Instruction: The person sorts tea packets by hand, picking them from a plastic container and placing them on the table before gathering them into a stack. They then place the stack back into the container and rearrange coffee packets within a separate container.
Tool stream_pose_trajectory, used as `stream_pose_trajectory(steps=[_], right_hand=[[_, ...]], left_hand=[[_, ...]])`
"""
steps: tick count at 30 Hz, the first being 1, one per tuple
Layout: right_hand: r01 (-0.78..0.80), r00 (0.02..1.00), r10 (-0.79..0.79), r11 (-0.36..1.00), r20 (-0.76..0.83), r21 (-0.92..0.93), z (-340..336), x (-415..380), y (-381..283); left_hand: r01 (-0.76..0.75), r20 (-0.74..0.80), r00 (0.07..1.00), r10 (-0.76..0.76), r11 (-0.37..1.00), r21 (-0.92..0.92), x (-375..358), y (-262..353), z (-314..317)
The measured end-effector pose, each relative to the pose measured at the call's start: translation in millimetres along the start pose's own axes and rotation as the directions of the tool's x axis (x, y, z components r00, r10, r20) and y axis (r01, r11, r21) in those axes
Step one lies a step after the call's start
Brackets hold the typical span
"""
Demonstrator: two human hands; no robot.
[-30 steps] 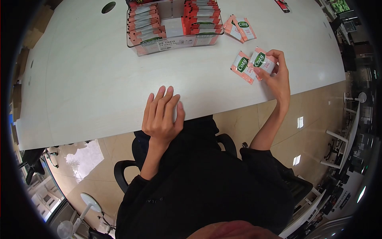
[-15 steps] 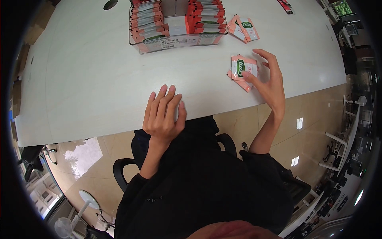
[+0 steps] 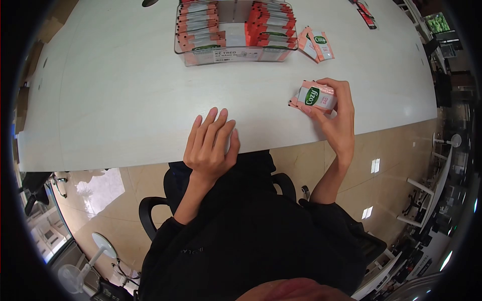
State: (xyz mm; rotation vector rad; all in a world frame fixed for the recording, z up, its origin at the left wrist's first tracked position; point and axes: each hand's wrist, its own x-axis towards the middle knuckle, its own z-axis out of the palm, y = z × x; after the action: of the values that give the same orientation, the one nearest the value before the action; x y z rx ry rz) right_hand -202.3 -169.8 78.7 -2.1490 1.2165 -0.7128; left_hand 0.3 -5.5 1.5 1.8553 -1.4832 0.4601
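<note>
Between thumb and fingers, my right hand [image 3: 339,113] grips the Cozy tea sachets [image 3: 315,97], pink and white with a green label. They overlap one another, their printed side facing up, over the right part of the table. My left hand [image 3: 212,141] lies palm down at the table's front edge, fingers stretched out and holding nothing. Beyond my right hand, another couple of overlapping Cozy sachets [image 3: 320,45] lie on the table. Left of those stands a clear plastic organizer [image 3: 236,55] packed with rows of pink and red sachets.
The white table [image 3: 115,100] spans the view, its front edge close to my body. A red and black item [image 3: 365,15] lies at the far right. A round hole [image 3: 149,3] is at the far left. Behind me is a black chair [image 3: 150,213].
My right hand has closed on the sachets, which have turned slightly and been drawn together. The whole view has shifted a little, while my left hand stays in place on the table.
</note>
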Motion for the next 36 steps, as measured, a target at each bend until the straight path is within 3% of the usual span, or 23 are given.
stream_pose_trajectory(steps=[2, 4, 7, 9, 11, 14, 16, 18, 23, 28, 33, 36], right_hand=[[0.110, 0.994, -0.109, 0.993, -0.027, 0.032, 12, 0, -5], [0.365, 0.930, -0.363, 0.931, -0.051, 0.018, 27, -2, -12], [0.451, 0.886, -0.463, 0.872, 0.022, 0.192, 57, -3, -32], [0.498, 0.846, -0.527, 0.835, 0.082, 0.232, 74, -2, -38], [0.493, 0.819, -0.560, 0.799, 0.126, 0.344, 87, 0, -45], [0.426, 0.848, -0.523, 0.770, 0.087, 0.476, 99, -5, -53], [0.377, 0.874, -0.482, 0.746, 0.054, 0.549, 101, -4, -51], [0.462, 0.873, -0.479, 0.755, -0.091, 0.466, 102, 3, -39], [0.508, 0.853, -0.522, 0.818, -0.020, 0.270, 95, -2, -38], [0.481, 0.873, -0.488, 0.857, -0.012, 0.185, 93, -5, -40], [0.350, 0.937, -0.325, 0.851, -0.132, 0.392, 96, -8, -38], [0.284, 0.957, -0.276, 0.818, -0.092, 0.500, 97, -9, -32]], left_hand=[[0.006, 0.010, 1.000, -0.005, 1.000, -0.024, -1, -1, -1], [0.078, 0.046, 0.996, -0.074, 0.993, -0.085, 6, 3, -10], [0.170, 0.134, 0.980, -0.147, 0.969, -0.180, 24, 3, -29], [0.274, 0.157, 0.961, -0.228, 0.866, -0.419, 34, 0, -29], [0.291, 0.145, 0.957, -0.252, 0.858, -0.423, 35, -9, -27], [0.241, 0.172, 0.967, -0.187, 0.889, -0.389, 30, -23, -21], [0.222, 0.066, 0.974, -0.217, 0.851, -0.476, 29, -24, -18], [0.203, 0.044, 0.977, -0.208, 0.850, -0.485, 29, -27, -20], [0.187, 0.039, 0.981, -0.192, 0.852, -0.490, 30, -33, -23], [0.218, 0.192, 0.971, -0.139, 0.843, -0.492, 32, -29, -25], [0.238, 0.171, 0.970, -0.173, 0.823, -0.516, 27, -30, -21], [0.263, 0.174, 0.964, -0.201, 0.805, -0.531, 27, -30, -21]])
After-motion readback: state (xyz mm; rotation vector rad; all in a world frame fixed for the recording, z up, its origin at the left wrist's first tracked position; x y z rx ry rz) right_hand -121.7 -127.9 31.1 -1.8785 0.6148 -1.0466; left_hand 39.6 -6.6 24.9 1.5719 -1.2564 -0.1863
